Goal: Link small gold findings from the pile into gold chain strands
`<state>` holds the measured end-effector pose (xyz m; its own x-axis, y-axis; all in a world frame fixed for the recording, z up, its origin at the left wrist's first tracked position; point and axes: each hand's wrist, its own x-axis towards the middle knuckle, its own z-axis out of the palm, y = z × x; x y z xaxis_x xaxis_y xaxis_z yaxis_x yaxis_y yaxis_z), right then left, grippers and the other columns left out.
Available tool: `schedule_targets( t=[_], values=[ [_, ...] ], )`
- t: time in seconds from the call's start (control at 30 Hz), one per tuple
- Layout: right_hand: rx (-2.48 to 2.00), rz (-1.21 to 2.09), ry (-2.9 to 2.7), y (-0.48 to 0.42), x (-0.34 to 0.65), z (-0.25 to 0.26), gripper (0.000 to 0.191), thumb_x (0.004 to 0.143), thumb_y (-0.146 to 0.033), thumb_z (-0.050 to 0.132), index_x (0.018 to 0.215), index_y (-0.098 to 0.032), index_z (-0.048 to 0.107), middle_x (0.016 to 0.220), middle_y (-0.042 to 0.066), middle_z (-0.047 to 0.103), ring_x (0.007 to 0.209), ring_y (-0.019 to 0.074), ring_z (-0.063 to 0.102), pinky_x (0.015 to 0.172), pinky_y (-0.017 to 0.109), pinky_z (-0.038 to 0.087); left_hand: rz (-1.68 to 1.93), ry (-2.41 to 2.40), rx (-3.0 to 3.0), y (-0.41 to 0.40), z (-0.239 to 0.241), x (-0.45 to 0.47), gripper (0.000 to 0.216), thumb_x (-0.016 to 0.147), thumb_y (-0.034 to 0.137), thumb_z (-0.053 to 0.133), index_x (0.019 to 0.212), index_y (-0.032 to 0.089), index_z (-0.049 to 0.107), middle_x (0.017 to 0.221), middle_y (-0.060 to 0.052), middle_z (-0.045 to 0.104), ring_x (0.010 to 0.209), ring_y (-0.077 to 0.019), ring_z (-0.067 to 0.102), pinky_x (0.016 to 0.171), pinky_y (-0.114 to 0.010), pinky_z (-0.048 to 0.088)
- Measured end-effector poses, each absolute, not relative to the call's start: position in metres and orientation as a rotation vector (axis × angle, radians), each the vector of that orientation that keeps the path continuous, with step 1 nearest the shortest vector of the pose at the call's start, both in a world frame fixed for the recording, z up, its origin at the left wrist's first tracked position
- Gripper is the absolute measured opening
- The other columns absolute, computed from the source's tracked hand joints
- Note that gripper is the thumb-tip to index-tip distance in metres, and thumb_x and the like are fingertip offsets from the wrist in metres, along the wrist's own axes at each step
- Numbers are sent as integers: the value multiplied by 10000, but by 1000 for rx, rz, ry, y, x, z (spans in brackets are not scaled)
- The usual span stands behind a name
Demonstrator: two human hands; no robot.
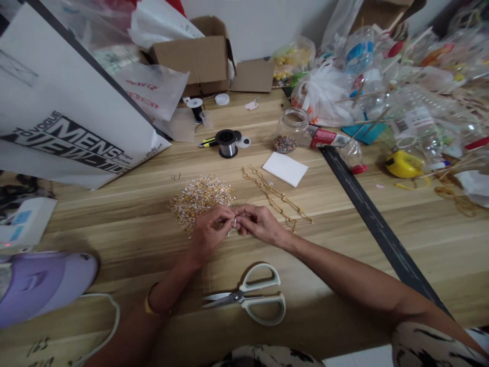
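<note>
My left hand (pixel 209 230) and my right hand (pixel 261 223) meet at the middle of the wooden table (pixel 344 244), fingertips pinched together on a tiny sparkling bead piece (pixel 234 222). Just behind my left hand lies a heap of small gold and white findings (pixel 198 196). Gold chains (pixel 275 195) stretch out behind my right hand. White-handled scissors (pixel 248 298) lie shut near the front edge, between my forearms.
A wire spool (pixel 227 142), a glass jar of beads (pixel 290 131), a white card (pixel 284 168) and a cardboard box (pixel 202 58) sit farther back. Bags and clutter fill the right rear; a large white paper bag (pixel 64 107) leans at left. A purple appliance (pixel 42 285) rests front left.
</note>
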<state>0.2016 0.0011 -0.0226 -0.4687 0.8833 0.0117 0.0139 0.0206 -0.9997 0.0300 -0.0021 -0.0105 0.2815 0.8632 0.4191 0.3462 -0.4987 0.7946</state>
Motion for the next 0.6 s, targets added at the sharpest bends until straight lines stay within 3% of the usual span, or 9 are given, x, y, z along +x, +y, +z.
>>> schedule_targets(
  t=[0.37, 0.6],
  values=[
    [-914, 1557, -1539, 1, 201, -22, 206, 874, -340, 541, 849, -138, 575, 643, -11, 590, 492, 76, 559, 490, 175, 446, 1267, 1052, 2147, -2, -11, 32, 99, 759, 71, 608, 745, 170, 609, 767, -32, 642, 739, -127, 619, 667, -237, 508],
    [-931, 1504, -1581, 0, 202, -23, 149, 884, -283, 524, 840, -145, 561, 635, -18, 574, 489, 73, 553, 485, 165, 429, 1240, 1070, 2057, -1, -14, 29, 100, 757, 70, 613, 746, 170, 613, 770, -28, 640, 736, -128, 619, 661, -239, 502]
  ],
)
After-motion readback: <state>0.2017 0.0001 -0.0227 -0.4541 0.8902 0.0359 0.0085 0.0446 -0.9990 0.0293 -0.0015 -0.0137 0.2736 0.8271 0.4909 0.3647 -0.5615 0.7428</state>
